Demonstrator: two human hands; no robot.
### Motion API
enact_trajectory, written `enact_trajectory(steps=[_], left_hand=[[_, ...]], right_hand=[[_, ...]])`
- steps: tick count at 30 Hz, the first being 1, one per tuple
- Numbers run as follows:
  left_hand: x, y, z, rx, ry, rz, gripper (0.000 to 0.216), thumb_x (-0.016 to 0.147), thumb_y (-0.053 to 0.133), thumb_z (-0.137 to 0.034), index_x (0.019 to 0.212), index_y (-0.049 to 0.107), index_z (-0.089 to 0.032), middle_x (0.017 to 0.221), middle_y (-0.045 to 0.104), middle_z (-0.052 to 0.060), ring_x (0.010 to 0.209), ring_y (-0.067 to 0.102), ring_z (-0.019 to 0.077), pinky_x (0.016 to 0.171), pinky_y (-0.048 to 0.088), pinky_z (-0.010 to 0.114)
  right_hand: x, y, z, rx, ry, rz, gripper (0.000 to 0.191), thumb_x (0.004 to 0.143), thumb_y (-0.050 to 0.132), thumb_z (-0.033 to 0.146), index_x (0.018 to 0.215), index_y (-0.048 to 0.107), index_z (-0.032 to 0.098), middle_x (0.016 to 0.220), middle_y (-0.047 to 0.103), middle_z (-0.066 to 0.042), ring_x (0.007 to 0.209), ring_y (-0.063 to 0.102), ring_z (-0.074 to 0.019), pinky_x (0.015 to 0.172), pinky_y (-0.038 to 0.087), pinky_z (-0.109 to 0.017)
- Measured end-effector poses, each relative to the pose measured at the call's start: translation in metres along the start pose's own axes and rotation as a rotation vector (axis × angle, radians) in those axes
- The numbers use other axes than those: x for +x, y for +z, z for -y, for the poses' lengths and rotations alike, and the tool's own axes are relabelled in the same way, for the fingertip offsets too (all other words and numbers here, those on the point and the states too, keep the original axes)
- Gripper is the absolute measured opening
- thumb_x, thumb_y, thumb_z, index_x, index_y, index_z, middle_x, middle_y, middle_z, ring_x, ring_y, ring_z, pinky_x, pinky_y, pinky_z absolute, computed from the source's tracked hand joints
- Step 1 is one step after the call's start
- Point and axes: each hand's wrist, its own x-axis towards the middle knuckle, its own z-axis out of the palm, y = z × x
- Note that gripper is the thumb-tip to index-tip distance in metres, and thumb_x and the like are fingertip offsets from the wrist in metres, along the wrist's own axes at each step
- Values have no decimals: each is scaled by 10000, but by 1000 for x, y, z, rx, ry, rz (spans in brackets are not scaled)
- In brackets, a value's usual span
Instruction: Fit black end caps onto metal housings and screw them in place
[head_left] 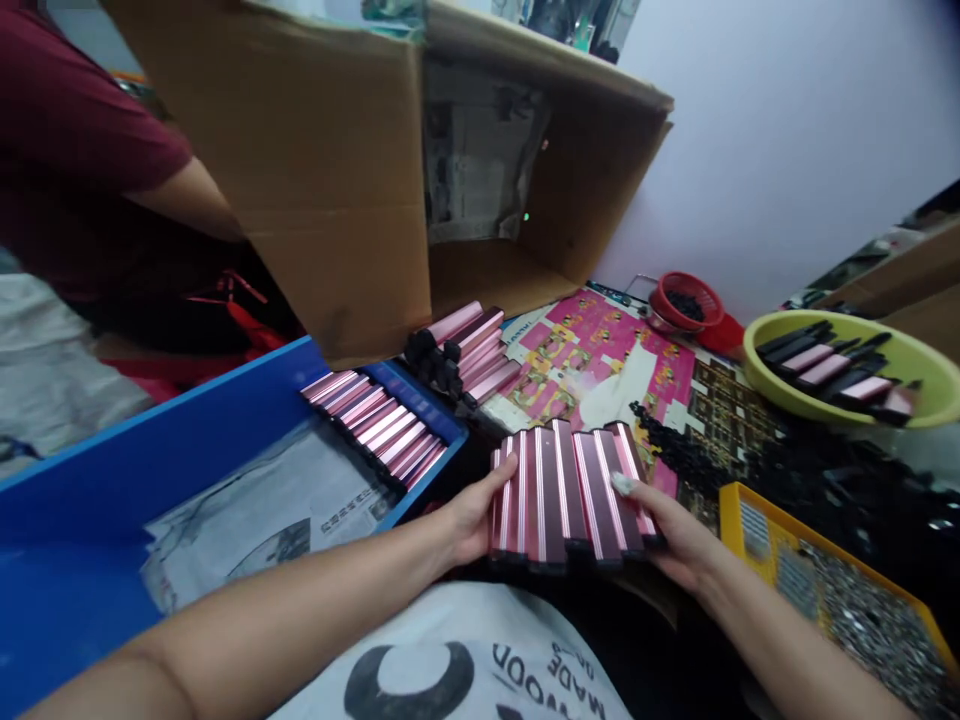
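Observation:
Both my hands hold a flat row of several pink metallic sticks (570, 495) side by side in front of my chest. My left hand (472, 515) grips the row's left edge, thumb on top. My right hand (675, 535) cups the right edge, thumb pressed on the top. A second row of the same pink sticks (375, 425) lies in the corner of a blue tray (150, 460) lined with newspaper. A loose stack of pink sticks with black ends (465, 355) sits just behind that tray.
A big open cardboard box (337, 170) stands behind. A green bowl (930, 400) holds more sticks at right, a red basket (686, 300) sits beyond, a yellow tray (832, 590) of small parts lies near right. Black small parts (690, 450) are scattered. A person in a dark red shirt (67, 150) sits at left.

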Motion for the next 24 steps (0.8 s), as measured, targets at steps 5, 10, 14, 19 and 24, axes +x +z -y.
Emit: enact_trajectory(steps=[5,10,14,19,24], left_hand=[[-43,-45,-30,-142,-41,51,562,706,643,-490,1039,613,-39,906,706,172,877,662,280,924,437,457],[-101,-107,-78,-142,-1,-136,534,741,589,-517,1046,619,-80,909,708,155,876,660,300,910,447,475],[-127,-161,-106,-89,54,-279,502,724,594,-533,1021,632,-130,882,711,135,897,651,329,840,495,472],[-123,-202,-183,342,48,-413,567,664,571,-629,905,651,-122,866,702,166,883,652,338,771,533,447],[-95,-214,-283,949,249,-661,487,658,596,-596,735,658,-120,751,699,151,770,665,335,691,529,453]], right_hand=[[15,64,-25,-2,16,17,352,701,697,287,1014,613,151,836,726,-67,724,691,-191,688,566,-301],[64,156,-65,90,88,186,376,709,678,334,1019,614,131,917,714,-76,839,680,-202,811,534,-331],[105,212,-97,144,208,252,364,707,670,340,992,616,121,826,714,-61,777,682,-197,799,530,-336],[164,266,-119,219,161,238,404,692,673,342,1046,580,170,867,702,-32,808,668,-191,799,525,-338],[221,298,-127,192,55,181,432,776,539,455,1125,496,205,997,666,-36,887,644,-171,767,531,-304]])
